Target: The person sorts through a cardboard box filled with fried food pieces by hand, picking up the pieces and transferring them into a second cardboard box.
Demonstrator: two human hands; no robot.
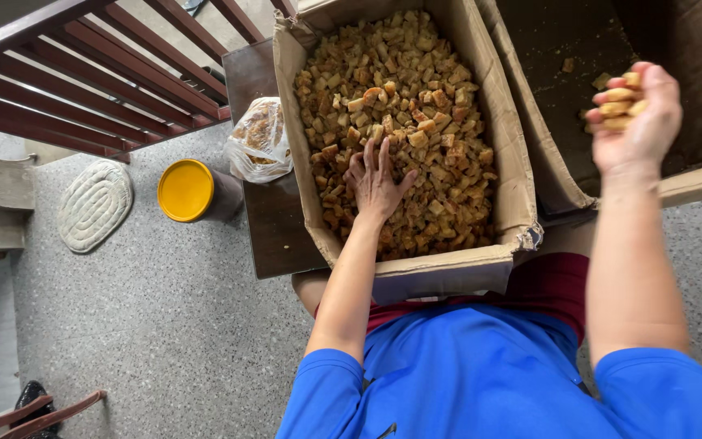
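Note:
A cardboard box (pixel 481 268) in front of me is full of small toasted bread cubes (pixel 416 89). My left hand (pixel 375 183) lies flat on the cubes near the box's near end, fingers spread. My right hand (pixel 639 114) hovers over a second, nearly empty cardboard box (pixel 554 179) on the right, curled around a handful of bread cubes (pixel 619 102). A few loose cubes (pixel 566 65) lie on that box's dark bottom.
A dark low table (pixel 274 228) carries the full box and a clear plastic bag of cubes (pixel 260 138). A yellow-lidded container (pixel 187 191) stands on the speckled floor to the left, beside an oval mat (pixel 95 205). A red-brown railing (pixel 83 73) runs along the upper left.

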